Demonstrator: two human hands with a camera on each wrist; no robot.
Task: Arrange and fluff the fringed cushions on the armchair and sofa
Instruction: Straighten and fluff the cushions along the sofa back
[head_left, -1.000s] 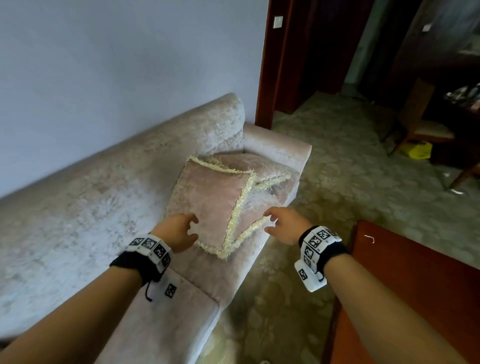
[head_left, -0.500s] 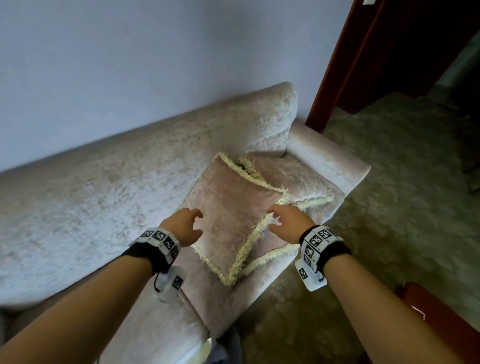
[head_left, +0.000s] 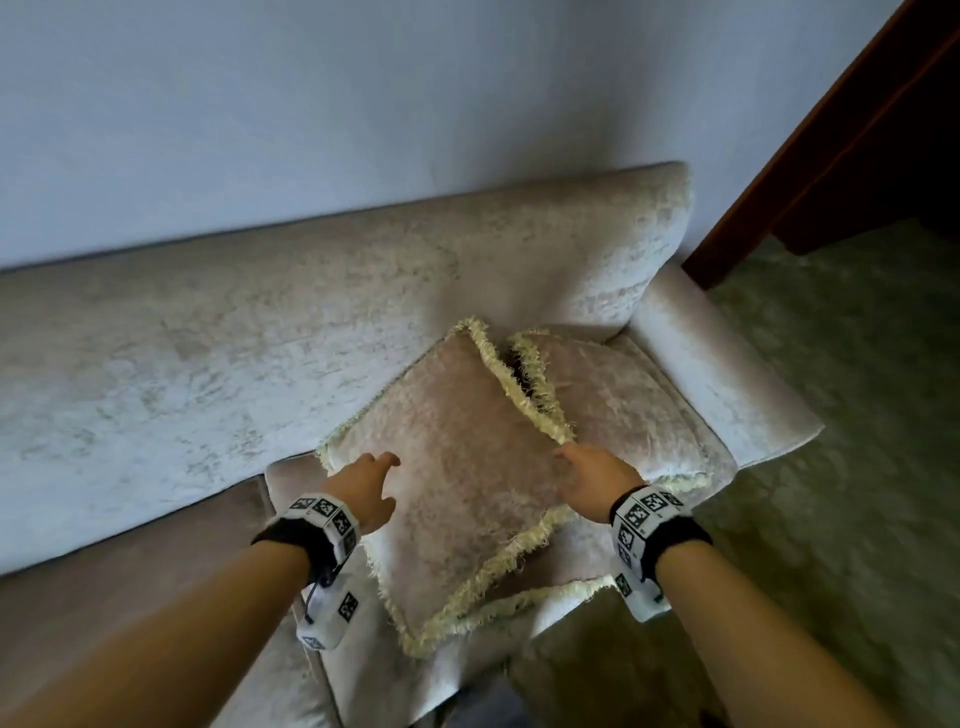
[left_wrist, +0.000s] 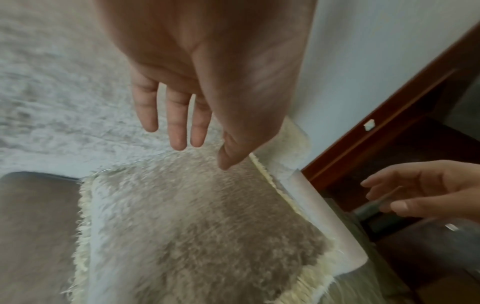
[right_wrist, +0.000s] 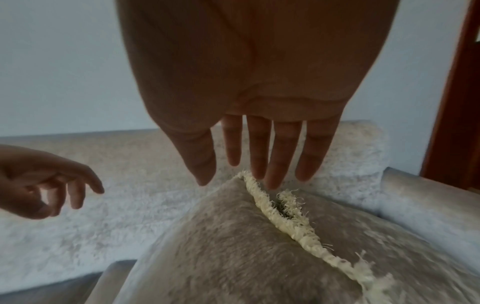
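Observation:
Two pale pink velvet cushions with cream fringe lie at the right end of the sofa (head_left: 260, 364). The nearer cushion (head_left: 462, 467) overlaps the farther cushion (head_left: 623, 410), which rests against the armrest (head_left: 727, 364). My left hand (head_left: 374, 483) hovers open over the nearer cushion's left edge, fingers straight (left_wrist: 176, 123). My right hand (head_left: 587, 473) hovers open over its right fringe (right_wrist: 280, 214), fingers extended (right_wrist: 265, 156). Neither hand holds anything; whether they touch the cushion I cannot tell.
The sofa backrest (head_left: 467, 260) runs along a pale wall (head_left: 363, 104). A dark wooden door frame (head_left: 831, 156) stands to the right of the armrest. Patterned green carpet (head_left: 857, 467) covers the floor on the right.
The head view has swung left and closer to the sofa. Both hands have moved forward over the nearer cushion, and their fingers have straightened.

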